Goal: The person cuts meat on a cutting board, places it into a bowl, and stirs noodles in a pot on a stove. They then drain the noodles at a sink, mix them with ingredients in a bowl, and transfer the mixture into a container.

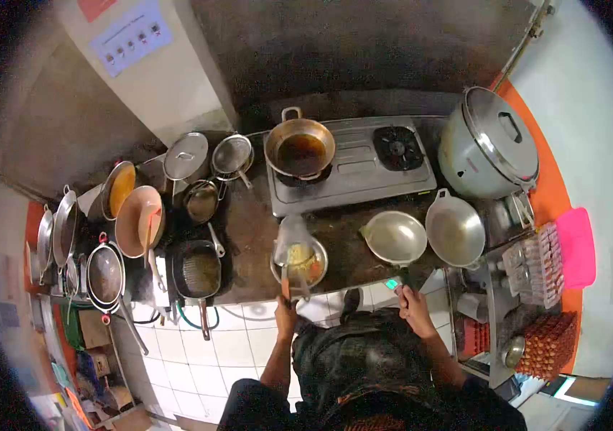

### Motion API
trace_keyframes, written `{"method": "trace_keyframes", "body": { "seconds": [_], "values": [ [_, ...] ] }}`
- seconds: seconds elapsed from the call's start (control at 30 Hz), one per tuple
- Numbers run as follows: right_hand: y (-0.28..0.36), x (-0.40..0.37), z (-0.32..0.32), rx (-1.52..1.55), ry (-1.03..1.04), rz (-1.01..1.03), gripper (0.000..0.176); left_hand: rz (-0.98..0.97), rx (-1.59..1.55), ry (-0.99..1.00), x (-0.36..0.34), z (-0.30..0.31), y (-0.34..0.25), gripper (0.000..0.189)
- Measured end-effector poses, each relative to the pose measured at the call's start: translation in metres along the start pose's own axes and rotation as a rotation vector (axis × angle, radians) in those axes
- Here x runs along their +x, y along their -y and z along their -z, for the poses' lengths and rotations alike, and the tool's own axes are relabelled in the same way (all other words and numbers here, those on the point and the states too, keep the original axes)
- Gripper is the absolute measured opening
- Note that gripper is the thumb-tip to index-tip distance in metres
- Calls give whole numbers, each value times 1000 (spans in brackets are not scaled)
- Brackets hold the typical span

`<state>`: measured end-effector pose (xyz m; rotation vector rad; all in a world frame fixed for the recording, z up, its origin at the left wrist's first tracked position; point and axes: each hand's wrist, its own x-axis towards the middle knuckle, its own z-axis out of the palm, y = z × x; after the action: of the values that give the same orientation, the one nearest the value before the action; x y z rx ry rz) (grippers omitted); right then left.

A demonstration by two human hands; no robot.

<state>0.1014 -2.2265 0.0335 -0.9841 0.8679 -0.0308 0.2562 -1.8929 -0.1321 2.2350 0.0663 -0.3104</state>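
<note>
My left hand (286,317) is closed around the wooden-coloured handle of a utensil (285,285). Its far end reaches into a metal bowl (323,267) at the counter's front edge. Yellow and orange-red food (302,258) lies in the bowl. A blurred, translucent shape (293,231) covers the bowl's back part; its kind cannot be made out. To the right, my right hand (414,310) is closed at the dark handle of a metal pan (395,238), which rests on the counter. A small bright green patch (392,284) shows by the fingertips.
A gas stove (364,179) behind holds a wok (299,147) with dark liquid. A large lidded pot (489,147) and another wok (456,230) stand right. Several pans, including a square grill pan (197,269), crowd the left. Egg trays (547,345) are stacked lower right.
</note>
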Motion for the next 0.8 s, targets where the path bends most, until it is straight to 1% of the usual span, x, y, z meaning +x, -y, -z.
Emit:
{"method": "trace_keyframes", "body": {
  "seconds": [0.03,0.07,0.13,0.17,0.23,0.27,0.3,0.33,0.37,0.43,0.47,0.5,0.57,0.6,0.63,0.7,0.73,0.77,0.8],
  "values": [
    [15,12,-2,-52,-33,26,37,54,55,13,-6,-5,4,38],
    [30,21,-3,-105,-66,48,37,57,56,19,-14,-7,2,38],
    [56,57,2,-193,-140,69,40,28,-27,-84,-24,-10,-9,41],
    [64,86,8,-225,-184,64,42,54,-12,-114,-29,-9,-21,41],
    [88,136,16,-271,-127,217,47,-3,20,-215,-37,-21,-17,41],
    [102,166,15,-271,-163,240,48,-6,19,-229,-37,-23,-22,41],
    [114,198,14,-272,-199,260,48,41,-28,-215,-40,-23,-30,40],
    [127,230,13,-276,-157,308,48,89,-77,-201,-43,-23,-39,40],
    [138,262,15,-280,-119,353,48,91,-76,-211,-50,-20,-50,40],
    [154,324,16,-223,-86,357,49,242,-469,-114,-52,-18,-75,38],
    [162,343,13,-167,-60,347,49,64,-300,-188,-53,-23,-73,36],
    [167,358,13,-165,-45,338,49,71,-291,-202,-52,-29,-70,36],
    [163,371,15,-117,-80,280,51,274,-658,-18,-64,-19,-117,39],
    [162,376,15,-109,-145,174,51,212,-543,15,-64,-20,-127,42],
    [160,376,11,-105,-138,165,51,199,-521,29,-63,-33,-121,41],
    [152,370,12,-201,-278,192,51,327,-611,207,-57,-37,-164,38],
    [138,385,31,-214,-238,156,55,315,-633,198,-53,-52,-174,36],
    [131,380,35,-223,-238,153,55,305,-658,190,-49,-63,-193,34],
    [122,372,38,-133,-271,175,58,376,-743,316,-42,-68,-209,30]
  ]
}}
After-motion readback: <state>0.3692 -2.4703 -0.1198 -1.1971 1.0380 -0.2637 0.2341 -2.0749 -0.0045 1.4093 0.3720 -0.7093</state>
